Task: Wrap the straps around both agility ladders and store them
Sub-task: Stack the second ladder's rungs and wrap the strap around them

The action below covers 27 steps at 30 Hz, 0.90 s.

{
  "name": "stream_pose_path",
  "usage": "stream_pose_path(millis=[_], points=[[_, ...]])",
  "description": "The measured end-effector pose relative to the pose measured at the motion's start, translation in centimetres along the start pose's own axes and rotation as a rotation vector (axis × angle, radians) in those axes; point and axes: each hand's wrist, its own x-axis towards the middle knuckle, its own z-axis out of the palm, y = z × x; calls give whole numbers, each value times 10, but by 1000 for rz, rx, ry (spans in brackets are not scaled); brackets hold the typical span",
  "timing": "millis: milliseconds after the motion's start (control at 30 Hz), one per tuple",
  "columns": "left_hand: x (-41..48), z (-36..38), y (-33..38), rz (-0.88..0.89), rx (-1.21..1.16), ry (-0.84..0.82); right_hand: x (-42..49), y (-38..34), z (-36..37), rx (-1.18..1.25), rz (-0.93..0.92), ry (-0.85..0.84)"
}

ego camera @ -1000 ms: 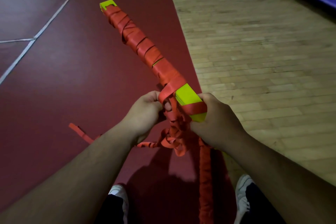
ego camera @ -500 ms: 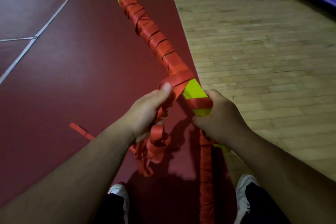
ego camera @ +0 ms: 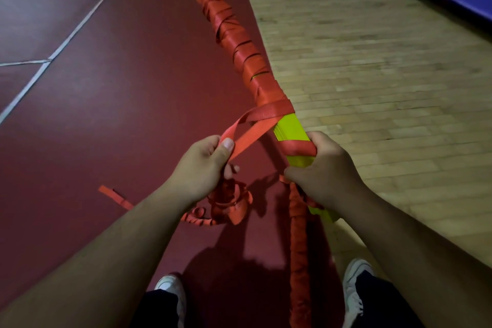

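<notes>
The left hand (ego camera: 205, 165), at the lower centre of the frame, pinches the flat woven orange strap (ego camera: 255, 125) between thumb and bent fingers. The right hand (ego camera: 322, 170) is closed around the ladder (ego camera: 290, 130), a stiff yellow-green bundle rising to the upper centre, wrapped in spirals. Loose curls of strap hang over the dark red floor (ego camera: 106, 114).

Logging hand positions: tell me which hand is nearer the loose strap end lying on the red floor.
Left. The left hand, pinching the strap, is up-right of the loose strap end; the right hand grips the ladder bundle farther right.
</notes>
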Motion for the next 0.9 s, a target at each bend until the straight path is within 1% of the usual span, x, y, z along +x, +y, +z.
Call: stream_pose_path(millis=[67, 133, 200, 233, 300, 367, 433, 500, 600, 633, 767, 833, 900], points=[[-1, -1, 3, -33, 37, -8, 0, 1, -1, -8, -13, -13], [-1, 0, 3, -83, 113, -51, -1, 1, -2, -13, -40, -27], [0, 2, -1, -74, 193, -47, -4, -1, -2, -17, -68, -42], [1, 1, -4, -53, 189, -31, -4, -3, -1, -23, -79, -45], [1, -1, -6, -6, 90, -18, -5, -4, -1, -28, -94, -45], [-1, -4, -4, 51, -2, -39, -5, -5, -2, -19, -99, -43], [-2, -7, -1, 75, -29, -81, -4, -4, -2, -4, -95, -34], [-3, -8, 1, 48, -56, -110, -4, -3, -3, 12, -81, -24], [-3, -3, 8, -102, -195, -126, -4, -3, -2, 3, -60, -28], [-2, -1, 7, -110, -186, -128, -4, -3, -1, -4, -59, -37], [0, -1, -4, 28, 11, -56, -8, -8, -1, 11, -55, -121], [2, -4, -9, 67, 7, -42, -10, -10, -2, 56, -54, -191], [0, -4, -9, 81, -53, -54, -10, -12, -3, 86, -53, -239]])
